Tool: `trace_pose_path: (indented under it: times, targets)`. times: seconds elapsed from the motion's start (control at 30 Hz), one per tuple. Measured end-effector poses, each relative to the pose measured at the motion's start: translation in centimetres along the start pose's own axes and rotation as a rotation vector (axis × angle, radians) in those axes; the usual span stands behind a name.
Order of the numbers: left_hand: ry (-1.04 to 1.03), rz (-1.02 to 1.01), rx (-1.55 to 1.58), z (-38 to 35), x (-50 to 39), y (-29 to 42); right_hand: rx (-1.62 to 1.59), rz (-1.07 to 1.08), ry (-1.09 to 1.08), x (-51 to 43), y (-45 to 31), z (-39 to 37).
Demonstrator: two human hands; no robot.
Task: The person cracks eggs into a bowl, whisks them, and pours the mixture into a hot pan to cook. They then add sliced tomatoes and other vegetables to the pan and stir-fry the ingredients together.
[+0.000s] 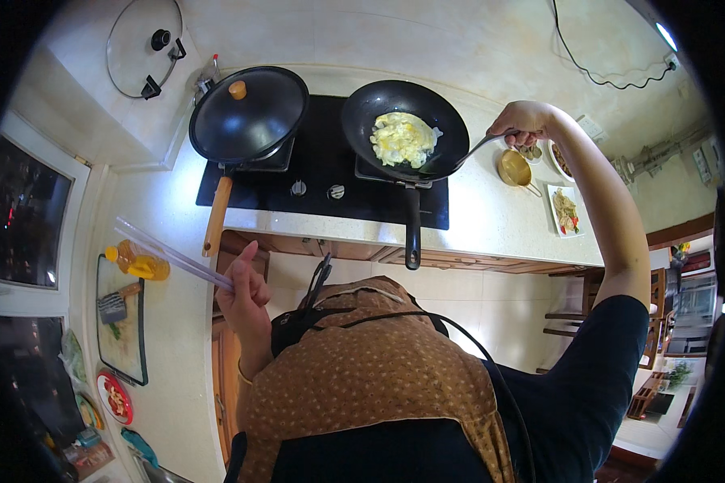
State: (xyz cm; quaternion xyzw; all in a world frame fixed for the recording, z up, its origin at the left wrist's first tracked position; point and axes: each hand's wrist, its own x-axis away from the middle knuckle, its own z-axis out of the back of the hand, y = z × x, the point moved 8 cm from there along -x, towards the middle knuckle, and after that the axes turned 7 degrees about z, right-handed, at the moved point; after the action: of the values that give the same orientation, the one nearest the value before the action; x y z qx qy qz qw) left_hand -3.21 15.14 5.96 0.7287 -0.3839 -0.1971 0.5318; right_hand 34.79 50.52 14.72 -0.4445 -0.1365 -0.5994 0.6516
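Observation:
My left hand (246, 296) grips a pair of pale chopsticks (175, 253), which point up and to the left over the counter. In my right hand (525, 124) is the handle of a metal cooking utensil (480, 148). Its lower end reaches over the right rim of a black wok (450, 130), and I cannot make out the head against the dark metal. Cooked egg (403, 140), yellow and white, lies as a flat mass in the middle of the wok. The wok's black handle (412, 229) points toward me over the counter edge.
A lidded pan (248, 118) with a wooden handle (217, 217) occupies the hob's left burner. On the left counter are an oil bottle (142, 261), a cleaver (113, 307) on a cutting board (134, 350) and a red-rimmed plate (128, 416). A brass-coloured pot (513, 169) and food dishes (563, 211) stand right.

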Motion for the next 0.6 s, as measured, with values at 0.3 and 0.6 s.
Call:
trace_pose_path:
  times: [0.3,0.6]
  targets:
    - [0.047,-0.006,-0.022,0.9,0.6,0.4,-0.113,0.186,0.091,-4.1,2.3,-7.0]
    - [-0.070,-0.037,-0.015,-0.4,0.1,0.6,-0.352,0.664,0.628,-10.5,4.7,-12.0]
